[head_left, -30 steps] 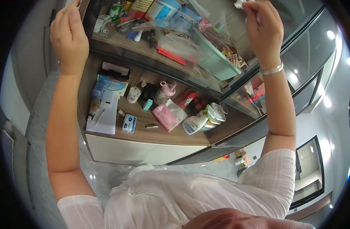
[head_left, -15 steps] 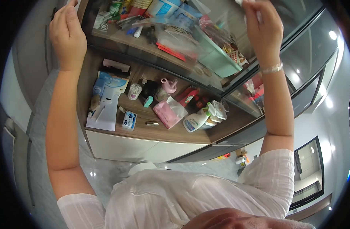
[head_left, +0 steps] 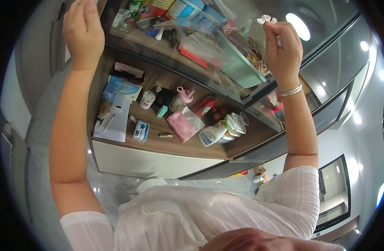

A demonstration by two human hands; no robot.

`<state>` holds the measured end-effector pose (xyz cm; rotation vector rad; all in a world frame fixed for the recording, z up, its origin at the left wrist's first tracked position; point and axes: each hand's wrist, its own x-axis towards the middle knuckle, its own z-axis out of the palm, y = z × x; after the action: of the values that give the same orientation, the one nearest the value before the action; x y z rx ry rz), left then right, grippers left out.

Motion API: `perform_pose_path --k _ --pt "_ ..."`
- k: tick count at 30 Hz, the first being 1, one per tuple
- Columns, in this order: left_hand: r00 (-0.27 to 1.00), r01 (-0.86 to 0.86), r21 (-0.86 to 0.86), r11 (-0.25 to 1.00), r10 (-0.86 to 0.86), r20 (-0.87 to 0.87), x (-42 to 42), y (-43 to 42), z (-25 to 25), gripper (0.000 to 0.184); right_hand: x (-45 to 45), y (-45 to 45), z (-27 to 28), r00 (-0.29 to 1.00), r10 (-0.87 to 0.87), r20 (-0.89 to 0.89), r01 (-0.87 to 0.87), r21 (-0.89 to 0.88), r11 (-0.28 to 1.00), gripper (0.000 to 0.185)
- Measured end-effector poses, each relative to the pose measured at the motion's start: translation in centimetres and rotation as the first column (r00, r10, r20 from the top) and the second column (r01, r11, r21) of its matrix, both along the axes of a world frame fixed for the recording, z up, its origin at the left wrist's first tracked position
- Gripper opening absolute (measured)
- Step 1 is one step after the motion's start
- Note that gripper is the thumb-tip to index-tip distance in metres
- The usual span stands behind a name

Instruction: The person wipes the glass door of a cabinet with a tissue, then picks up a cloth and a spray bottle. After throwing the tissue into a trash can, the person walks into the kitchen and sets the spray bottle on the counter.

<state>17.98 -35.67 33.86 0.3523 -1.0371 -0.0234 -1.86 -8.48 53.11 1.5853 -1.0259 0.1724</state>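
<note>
Up at the right, my right hand (head_left: 283, 52) is closed around a crumpled white tissue (head_left: 266, 19) that sticks out above the fingers. It is raised in front of the glass door (head_left: 252, 29) of the cabinet; whether the tissue touches the glass I cannot tell. My left hand (head_left: 84, 35) is raised at the door's left edge with its fingers curled together. Its fingertips reach the top of the view, and what they hold, if anything, is hidden. Behind the glass are a pale green basket (head_left: 242, 69), plastic bags and a red flat item (head_left: 193, 57).
On the open shelf below stand a pink tissue pack (head_left: 183, 125), a white spray bottle (head_left: 213, 134), a pink bottle (head_left: 185, 95), a cotton swab jar (head_left: 147, 100) and a small blue-white box (head_left: 141, 131). White drawers (head_left: 129, 157) lie beneath the shelf.
My right hand has moved down and slightly left with the tissue, which now shows more fully. My left hand has shifted a little right and up. A bright reflection now shows on the glass.
</note>
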Motion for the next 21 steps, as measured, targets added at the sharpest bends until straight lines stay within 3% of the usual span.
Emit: perform_pose_path --k 2,5,9,12,14,16,19,20,21 --pt "0.998 -0.049 0.006 0.999 0.048 0.05 -0.1 0.4 0.2 0.032 0.1 -0.7 0.9 0.998 0.043 -0.04 -0.043 0.007 0.999 0.008" --pt "0.997 0.064 0.042 0.997 -0.065 0.028 0.2 1.1 0.2 0.032 2.7 -3.0 2.3 0.991 0.124 0.057 -0.12 -0.069 0.99 0.006" --pt "0.998 0.059 0.003 0.998 -0.059 -0.012 -0.1 1.6 0.5 0.031 1.5 -2.1 1.6 0.999 -0.015 0.035 0.021 -0.182 0.983 0.007" --pt "0.999 0.025 0.017 1.0 -0.026 0.02 0.2 1.4 0.4 0.031 0.8 -0.6 -0.4 0.995 0.084 0.062 -0.08 -0.054 0.995 0.006" --pt "0.996 -0.03 0.061 0.998 0.025 0.082 0.4 1.9 0.6 0.031 1.3 -1.1 0.7 0.998 0.062 0.025 -0.061 -0.04 0.997 0.007" --pt "0.999 -0.008 0.033 0.999 0.007 0.038 0.0 1.7 0.5 0.032 1.9 -2.0 2.4 1.0 -0.008 -0.017 0.007 -0.067 0.998 0.007" --pt "0.998 0.057 -0.005 0.998 -0.057 0.041 0.3 1.6 0.3 0.033 3.9 -3.8 2.2 0.991 0.123 0.053 -0.115 -0.125 0.985 0.006" --pt "0.995 0.084 -0.013 0.996 -0.083 0.049 0.6 1.5 0.2 0.033 0.8 -2.3 2.9 0.986 -0.167 0.012 0.166 -0.202 0.965 0.006" --pt "0.997 0.065 0.019 0.998 -0.065 0.047 0.6 1.6 0.2 0.033 0.2 -1.5 1.7 0.993 -0.116 0.037 0.12 -0.145 0.982 0.006"
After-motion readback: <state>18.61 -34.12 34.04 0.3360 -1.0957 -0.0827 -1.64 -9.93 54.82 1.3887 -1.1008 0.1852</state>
